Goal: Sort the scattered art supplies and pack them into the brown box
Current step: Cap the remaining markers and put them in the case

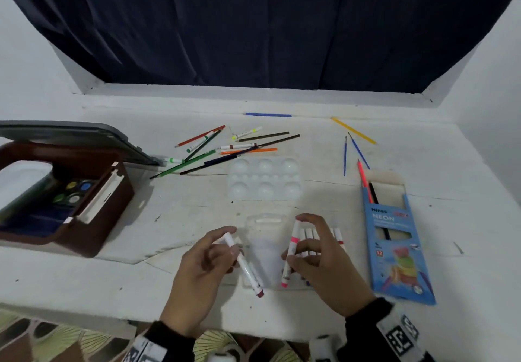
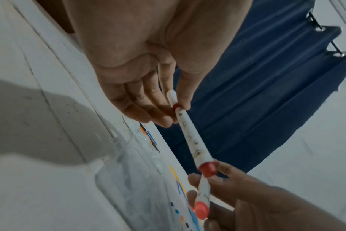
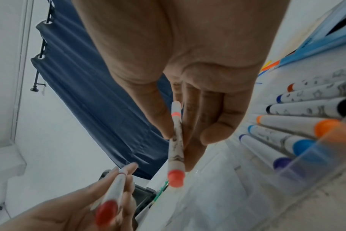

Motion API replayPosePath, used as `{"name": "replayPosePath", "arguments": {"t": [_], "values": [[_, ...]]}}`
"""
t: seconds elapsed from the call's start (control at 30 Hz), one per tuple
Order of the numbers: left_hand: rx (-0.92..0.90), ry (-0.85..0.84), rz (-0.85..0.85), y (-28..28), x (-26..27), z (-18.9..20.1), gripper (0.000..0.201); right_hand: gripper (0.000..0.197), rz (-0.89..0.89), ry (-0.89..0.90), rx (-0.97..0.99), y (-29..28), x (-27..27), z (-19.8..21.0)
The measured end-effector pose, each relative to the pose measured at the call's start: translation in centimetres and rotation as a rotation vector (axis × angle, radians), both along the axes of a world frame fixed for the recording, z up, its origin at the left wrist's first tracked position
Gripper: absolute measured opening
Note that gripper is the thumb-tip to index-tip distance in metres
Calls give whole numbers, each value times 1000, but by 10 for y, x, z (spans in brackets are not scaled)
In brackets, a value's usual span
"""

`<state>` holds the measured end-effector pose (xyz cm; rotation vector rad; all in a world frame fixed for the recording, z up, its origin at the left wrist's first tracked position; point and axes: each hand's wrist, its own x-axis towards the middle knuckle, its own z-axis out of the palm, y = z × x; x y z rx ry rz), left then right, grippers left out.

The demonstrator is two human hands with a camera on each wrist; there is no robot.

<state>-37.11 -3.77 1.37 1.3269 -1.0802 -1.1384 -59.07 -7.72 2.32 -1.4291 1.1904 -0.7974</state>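
My left hand (image 1: 214, 249) pinches a white marker with a dark red cap (image 1: 248, 270) between thumb and fingers, held above the near table. My right hand (image 1: 313, 249) pinches a white marker with a pink cap (image 1: 290, 254) over a clear plastic marker tray (image 1: 265, 260). In the right wrist view several more markers (image 3: 290, 125) lie side by side in that tray under my right hand (image 3: 180, 136). The open brown box (image 1: 93, 220) stands at the left with paint pots (image 1: 74, 191) inside. The left wrist view shows the red-capped marker (image 2: 190, 137) in my left hand (image 2: 174, 109).
Scattered coloured pencils and markers (image 1: 225, 147) lie at the back middle, beside a white paint palette (image 1: 265, 178). Thin brushes (image 1: 352, 153) and a blue neon pencil box (image 1: 394, 237) sit at the right. A dark curtain (image 1: 253, 23) hangs behind the table.
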Motion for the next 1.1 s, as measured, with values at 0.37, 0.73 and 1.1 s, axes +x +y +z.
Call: {"name": "replayPosePath", "arguments": {"t": [0.37,0.73,1.1], "values": [[1,-345,-220,-48,15,-25,30,55,29,111,11,-9,40,-26],[12,-608,-251,-75,22,-25,29,59,57,261,-15,-26,51,-34],[-49,-841,-422,-74,27,-17,72,70,167,406,-64,-37,47,-28]]}}
